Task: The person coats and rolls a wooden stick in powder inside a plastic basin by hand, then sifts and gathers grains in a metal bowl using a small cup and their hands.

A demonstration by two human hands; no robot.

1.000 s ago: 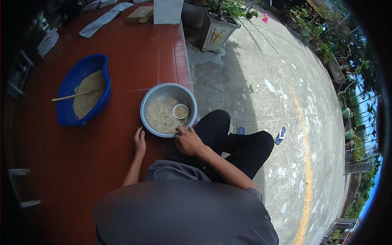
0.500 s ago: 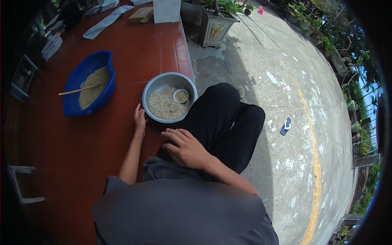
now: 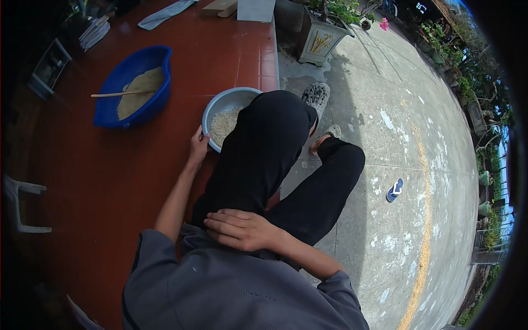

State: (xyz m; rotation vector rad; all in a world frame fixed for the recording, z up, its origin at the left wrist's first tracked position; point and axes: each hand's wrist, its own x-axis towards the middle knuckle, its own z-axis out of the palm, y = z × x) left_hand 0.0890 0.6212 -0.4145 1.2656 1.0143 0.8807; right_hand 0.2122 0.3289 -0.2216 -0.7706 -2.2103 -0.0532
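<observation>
A round grey bowl (image 3: 215, 104) of pale grains like rice (image 3: 224, 124) sits on the red tiled floor, its right part hidden behind my raised knee. The small cup seen in it before is now out of sight. My left hand (image 3: 199, 144) is at the bowl's near left side, fingers closed against its wall and rim. Across my lap lies my right hand (image 3: 237, 227), flat on the dark trousers with fingers stretched out, holding nothing. Farther left, a blue basin (image 3: 113, 82) holds a tan powdery heap (image 3: 144, 93) with a wooden stick (image 3: 122, 94) resting in it.
The red floor's edge runs beside the bowl, and past it lies concrete ground. A planter (image 3: 319, 41), a blue slipper (image 3: 395, 190) and a line of yellow grain (image 3: 424, 236) are on the concrete. A white chair leg (image 3: 27, 209) shows at the left.
My legs have shifted, and a knee now covers the bowl's right side and the small cup. My left hand has closed on the bowl's side; my right hand has settled flat onto my lap.
</observation>
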